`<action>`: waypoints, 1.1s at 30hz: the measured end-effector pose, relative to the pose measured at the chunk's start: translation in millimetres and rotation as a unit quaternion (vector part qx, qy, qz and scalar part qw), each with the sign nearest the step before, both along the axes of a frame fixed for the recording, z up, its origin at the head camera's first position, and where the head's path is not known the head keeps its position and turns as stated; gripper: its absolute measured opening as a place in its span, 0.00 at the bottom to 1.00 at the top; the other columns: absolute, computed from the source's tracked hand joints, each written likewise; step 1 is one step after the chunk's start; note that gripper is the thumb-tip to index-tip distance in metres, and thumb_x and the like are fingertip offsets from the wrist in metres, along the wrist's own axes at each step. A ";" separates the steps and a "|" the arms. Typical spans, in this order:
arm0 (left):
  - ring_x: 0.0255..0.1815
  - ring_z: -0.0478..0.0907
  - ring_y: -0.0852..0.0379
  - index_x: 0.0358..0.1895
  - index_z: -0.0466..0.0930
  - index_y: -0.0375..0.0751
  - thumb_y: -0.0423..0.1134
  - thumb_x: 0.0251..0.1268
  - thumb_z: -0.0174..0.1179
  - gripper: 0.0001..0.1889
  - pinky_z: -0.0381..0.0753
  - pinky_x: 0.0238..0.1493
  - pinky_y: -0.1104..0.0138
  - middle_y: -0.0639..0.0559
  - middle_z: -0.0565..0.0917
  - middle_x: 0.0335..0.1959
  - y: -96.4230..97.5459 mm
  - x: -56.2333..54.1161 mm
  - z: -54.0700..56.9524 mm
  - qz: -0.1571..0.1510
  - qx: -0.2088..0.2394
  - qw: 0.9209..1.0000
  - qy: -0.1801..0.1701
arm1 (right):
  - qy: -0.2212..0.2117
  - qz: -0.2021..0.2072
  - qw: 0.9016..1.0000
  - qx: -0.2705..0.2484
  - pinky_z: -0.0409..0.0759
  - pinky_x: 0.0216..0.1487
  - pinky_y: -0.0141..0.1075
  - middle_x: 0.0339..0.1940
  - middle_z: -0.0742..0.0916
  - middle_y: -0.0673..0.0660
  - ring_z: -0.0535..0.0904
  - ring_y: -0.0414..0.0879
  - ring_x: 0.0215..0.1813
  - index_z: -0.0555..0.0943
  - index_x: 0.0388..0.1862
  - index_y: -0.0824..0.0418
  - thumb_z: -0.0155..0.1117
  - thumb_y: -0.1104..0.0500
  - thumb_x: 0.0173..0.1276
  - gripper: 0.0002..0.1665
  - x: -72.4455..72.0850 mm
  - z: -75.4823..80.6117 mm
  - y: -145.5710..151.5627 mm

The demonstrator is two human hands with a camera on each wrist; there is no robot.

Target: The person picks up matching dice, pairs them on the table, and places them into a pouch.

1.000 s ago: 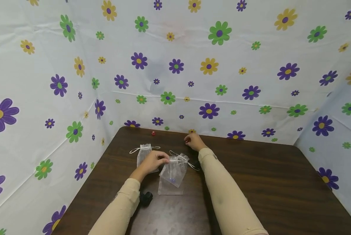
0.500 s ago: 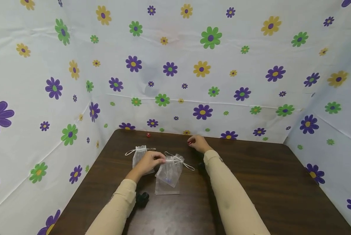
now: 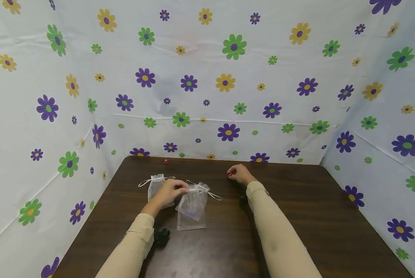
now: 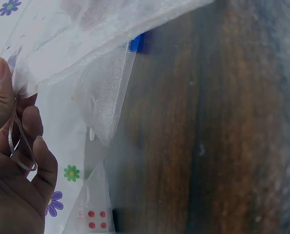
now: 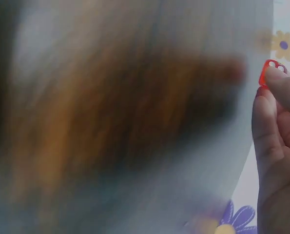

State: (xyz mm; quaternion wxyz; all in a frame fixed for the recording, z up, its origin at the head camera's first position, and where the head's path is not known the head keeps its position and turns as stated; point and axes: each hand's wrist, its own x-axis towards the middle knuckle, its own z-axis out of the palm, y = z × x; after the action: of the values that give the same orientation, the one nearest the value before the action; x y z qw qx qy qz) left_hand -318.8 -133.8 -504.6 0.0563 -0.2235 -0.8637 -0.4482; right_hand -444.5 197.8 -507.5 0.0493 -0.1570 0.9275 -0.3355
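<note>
My left hand [image 3: 169, 192] pinches the top of a sheer white drawstring bag [image 3: 196, 200] between thumb and fingers. A white cord loop [image 4: 20, 146] hangs among those fingers in the left wrist view. Behind the held bag lies a second sheer bag [image 3: 191, 224], and something blue [image 3: 191, 213] shows through the fabric. Left of the hand, a third bag [image 3: 154, 186] lies partly covered by the wrist; the left wrist view shows red pips [image 4: 97, 219] through a bag. To the right, my right hand [image 3: 241, 174] pinches a red die [image 5: 270, 72] with white pips.
Another red die [image 3: 166, 161] sits near the table's back left edge. Below the left forearm is a black object [image 3: 161, 236]. The dark wooden table [image 3: 298, 200] stands against white cloth walls [image 3: 200, 127] printed with flowers.
The right hand has moved to the right with the red die, away from the bags. My left hand keeps its pinch on the bag. The head view has turned a little right.
</note>
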 end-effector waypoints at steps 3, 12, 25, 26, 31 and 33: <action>0.38 0.80 0.58 0.37 0.89 0.45 0.37 0.67 0.68 0.02 0.81 0.42 0.62 0.52 0.88 0.39 0.1 0.4 -0.2 -0.004 0.001 1.000 -0.001 | -0.013 -0.005 1.000 0.006 0.80 0.40 0.38 0.36 0.87 0.57 0.78 0.47 0.36 0.86 0.42 0.67 0.71 0.71 0.64 0.08 3.7 -2.4 3.8; 0.37 0.80 0.59 0.36 0.89 0.44 0.36 0.66 0.68 0.02 0.80 0.41 0.63 0.53 0.88 0.37 -3.1 0.7 -2.9 -0.010 0.006 1.000 0.011 | -0.009 0.004 1.000 -0.025 0.79 0.38 0.36 0.34 0.87 0.58 0.78 0.46 0.35 0.86 0.42 0.69 0.71 0.73 0.62 0.09 8.2 -9.5 5.2; 0.35 0.78 0.60 0.35 0.88 0.44 0.37 0.66 0.68 0.03 0.80 0.40 0.64 0.54 0.88 0.36 -2.7 2.9 -1.5 -0.007 -0.003 1.000 0.010 | -0.023 -0.010 0.998 -0.060 0.78 0.37 0.33 0.34 0.86 0.58 0.77 0.46 0.35 0.86 0.44 0.71 0.69 0.75 0.63 0.11 11.3 -13.1 6.0; 0.35 0.78 0.59 0.35 0.88 0.44 0.37 0.66 0.68 0.03 0.80 0.40 0.64 0.53 0.88 0.36 -2.9 3.2 -1.4 -0.008 -0.005 1.000 0.010 | -0.026 -0.014 0.998 -0.060 0.78 0.38 0.33 0.34 0.86 0.58 0.77 0.46 0.35 0.86 0.45 0.71 0.69 0.75 0.63 0.11 11.8 -13.4 5.9; 0.36 0.78 0.59 0.35 0.88 0.44 0.37 0.66 0.68 0.02 0.79 0.41 0.64 0.53 0.88 0.36 -3.2 2.8 -2.2 -0.006 -0.008 1.000 0.006 | -0.039 -0.030 0.997 -0.062 0.80 0.41 0.34 0.37 0.86 0.59 0.77 0.47 0.37 0.85 0.47 0.71 0.68 0.75 0.65 0.12 15.1 -12.7 4.6; 0.35 0.78 0.59 0.35 0.88 0.44 0.37 0.66 0.68 0.02 0.79 0.41 0.64 0.53 0.88 0.36 -3.6 2.9 -2.3 -0.006 -0.008 1.000 0.010 | -0.040 -0.029 0.997 -0.060 0.80 0.42 0.35 0.38 0.86 0.60 0.77 0.48 0.38 0.84 0.48 0.71 0.67 0.75 0.66 0.12 16.8 -11.8 3.8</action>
State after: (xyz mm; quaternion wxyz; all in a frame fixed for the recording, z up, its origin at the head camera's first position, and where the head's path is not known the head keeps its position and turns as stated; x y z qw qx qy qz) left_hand -315.9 -137.4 -506.9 0.0602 -0.2332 -0.8656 -0.4391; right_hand -427.8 201.7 -519.3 0.0667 -0.1189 0.9072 -0.3980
